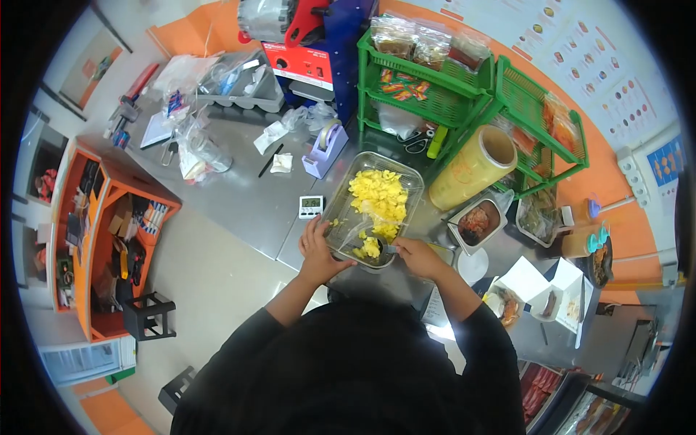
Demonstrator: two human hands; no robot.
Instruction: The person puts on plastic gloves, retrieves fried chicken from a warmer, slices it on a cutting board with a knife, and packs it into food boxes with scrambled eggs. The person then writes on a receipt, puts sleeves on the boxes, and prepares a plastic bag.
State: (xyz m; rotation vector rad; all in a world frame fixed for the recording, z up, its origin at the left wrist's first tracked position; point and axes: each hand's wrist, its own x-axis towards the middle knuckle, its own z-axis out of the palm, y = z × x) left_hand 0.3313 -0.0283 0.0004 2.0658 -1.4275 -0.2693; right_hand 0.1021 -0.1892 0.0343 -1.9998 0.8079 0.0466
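Note:
A clear rectangular tray [413,179] holds yellow scrambled eggs [378,197], heaped from its far end toward the near right side. At the tray's near left corner is my left hand [319,255], its fingers over the rim and its thumb along the near edge. My right hand [420,259] is closed around the handle of a spoon [386,249]. The spoon's bowl lies inside the near end of the tray, against a small clump of egg. Its exact shape is partly hidden by the egg.
Left of the tray stand a small digital timer [311,207] and a purple tape dispenser [328,151]. To the right are a large film roll [464,174], a metal container of minced food [478,221] and open white takeaway boxes [527,279]. Green racks [428,101] rise behind.

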